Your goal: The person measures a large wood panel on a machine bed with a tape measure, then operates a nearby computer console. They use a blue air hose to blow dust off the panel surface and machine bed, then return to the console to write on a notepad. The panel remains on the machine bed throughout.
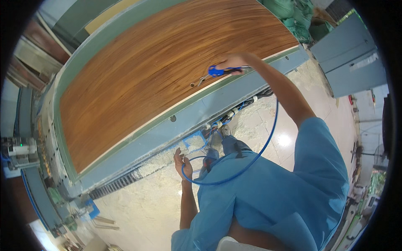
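My right hand (232,62) is closed around a blue air blow gun (216,71) above the wood-grain panel (167,54). Its thin metal nozzle points down toward a small round hole (192,85) near the panel's front edge. A blue air hose (251,165) hangs in a wide loop in front of my body. My left hand (183,164) is low at the front of the machine bed, its fingers partly curled, with the hose passing through its grip.
The panel lies on a green-edged machine bed (176,118) with a grey-blue front rail. Cables and a cable chain (115,185) run below it. Pale dust covers parts of the tiled floor (142,209). Grey cabinets (345,54) and green sacks (293,16) stand at the right.
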A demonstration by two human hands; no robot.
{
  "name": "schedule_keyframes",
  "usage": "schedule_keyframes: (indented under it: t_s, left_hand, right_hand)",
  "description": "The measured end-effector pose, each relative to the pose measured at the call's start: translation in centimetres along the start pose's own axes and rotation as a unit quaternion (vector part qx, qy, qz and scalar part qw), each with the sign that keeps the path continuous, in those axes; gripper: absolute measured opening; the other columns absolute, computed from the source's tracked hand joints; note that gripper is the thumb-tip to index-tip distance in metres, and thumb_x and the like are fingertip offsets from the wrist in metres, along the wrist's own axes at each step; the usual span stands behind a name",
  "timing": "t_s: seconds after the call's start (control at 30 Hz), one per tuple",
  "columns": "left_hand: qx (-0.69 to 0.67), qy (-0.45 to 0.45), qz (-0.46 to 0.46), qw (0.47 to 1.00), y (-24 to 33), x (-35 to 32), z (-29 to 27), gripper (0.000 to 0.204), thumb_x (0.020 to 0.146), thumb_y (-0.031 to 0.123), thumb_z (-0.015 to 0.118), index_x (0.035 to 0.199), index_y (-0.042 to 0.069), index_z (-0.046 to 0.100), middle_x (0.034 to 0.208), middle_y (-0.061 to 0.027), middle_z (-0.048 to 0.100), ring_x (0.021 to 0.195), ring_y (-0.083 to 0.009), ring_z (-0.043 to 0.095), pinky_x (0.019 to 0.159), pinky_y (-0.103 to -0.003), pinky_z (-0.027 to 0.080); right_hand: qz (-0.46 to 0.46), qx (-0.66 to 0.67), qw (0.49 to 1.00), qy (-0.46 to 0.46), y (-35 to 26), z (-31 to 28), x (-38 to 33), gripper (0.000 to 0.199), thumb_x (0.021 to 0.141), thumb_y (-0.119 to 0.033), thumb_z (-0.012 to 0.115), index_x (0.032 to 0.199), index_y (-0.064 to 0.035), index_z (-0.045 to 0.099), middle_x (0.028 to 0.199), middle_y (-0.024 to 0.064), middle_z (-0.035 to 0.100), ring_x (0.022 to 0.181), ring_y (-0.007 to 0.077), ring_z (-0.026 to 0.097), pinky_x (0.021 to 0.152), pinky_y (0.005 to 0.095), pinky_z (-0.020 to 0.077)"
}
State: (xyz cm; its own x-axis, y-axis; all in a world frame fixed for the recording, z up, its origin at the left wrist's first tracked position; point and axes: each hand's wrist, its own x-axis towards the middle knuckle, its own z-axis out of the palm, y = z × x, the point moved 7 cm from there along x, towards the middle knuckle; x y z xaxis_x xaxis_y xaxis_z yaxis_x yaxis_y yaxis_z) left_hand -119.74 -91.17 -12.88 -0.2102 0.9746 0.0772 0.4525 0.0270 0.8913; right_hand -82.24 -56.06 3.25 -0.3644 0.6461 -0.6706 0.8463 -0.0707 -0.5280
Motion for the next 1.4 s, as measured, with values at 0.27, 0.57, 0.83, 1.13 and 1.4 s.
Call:
schedule_keyframes:
  t_s: [0.27, 0.57, 0.83, 1.13, 1.4]
  left_hand:
    - [0.003, -0.031, -0.044, 0.999, 1.4, -1.0, 1.7, 0.045, 0.096, 0.003, 0.053, 0.14, 0.007, 0.058, 0.126, -0.0214, 0.067, 0.099, -0.0309, 0.069, 0.084, -0.039, 0.056]
    - [-0.003, 0.008, -0.083, 0.997, 3.9, 0.3, 2.7, 0.047, 0.096, -0.003, 0.056, 0.142, 0.004, 0.057, 0.132, -0.0165, 0.065, 0.115, -0.0274, 0.066, 0.092, -0.037, 0.055]
    - [0.035, 0.063, -0.108, 0.992, 3.5, 0.4, 1.1, 0.043, 0.1, 0.009, 0.055, 0.143, 0.004, 0.055, 0.121, -0.0187, 0.067, 0.103, -0.027, 0.065, 0.084, -0.036, 0.051]
    - [0.092, -0.008, 0.028, 0.995, 9.2, 12.4, 6.1, 0.044, 0.1, 0.006, 0.056, 0.143, 0.003, 0.054, 0.123, -0.0223, 0.065, 0.108, -0.034, 0.065, 0.089, -0.042, 0.054]
    - [0.149, 0.039, 0.123, 0.98, 10.5, 23.2, 2.1, 0.044, 0.103, 0.021, 0.057, 0.141, -0.002, 0.054, 0.129, -0.0273, 0.062, 0.12, -0.0464, 0.06, 0.1, -0.051, 0.049]
  right_hand:
    - [-0.012, 0.452, 0.866, 0.214, 12.3, 0.4, 1.3, 0.056, 0.104, -0.064, 0.051, 0.092, -0.0108, 0.062, 0.058, 0.0007, 0.055, 0.048, 0.0111, 0.055, 0.04, 0.0279, 0.0387]
    - [-0.113, 0.471, 0.875, 0.009, 6.6, 8.1, 2.4, 0.049, 0.107, -0.058, 0.051, 0.104, -0.0103, 0.064, 0.063, 0.001, 0.057, 0.048, 0.0094, 0.054, 0.043, 0.0258, 0.0425]
    - [0.093, 0.688, 0.62, 0.365, 29.1, 6.7, -9.7, 0.049, 0.108, -0.054, 0.048, 0.103, -0.0081, 0.063, 0.064, 0.003, 0.059, 0.047, 0.0112, 0.053, 0.044, 0.0279, 0.0443]
    - [0.044, 0.608, 0.76, 0.224, 27.1, 1.2, -6.0, 0.046, 0.109, -0.054, 0.047, 0.096, -0.0117, 0.062, 0.063, -0.0011, 0.056, 0.048, 0.0088, 0.05, 0.045, 0.0261, 0.042]
    - [-0.078, 0.634, 0.753, 0.157, 19.8, -5.3, 14.2, 0.053, 0.103, -0.064, 0.053, 0.098, -0.0112, 0.06, 0.07, -0.0003, 0.057, 0.055, 0.01, 0.053, 0.046, 0.0271, 0.0445]
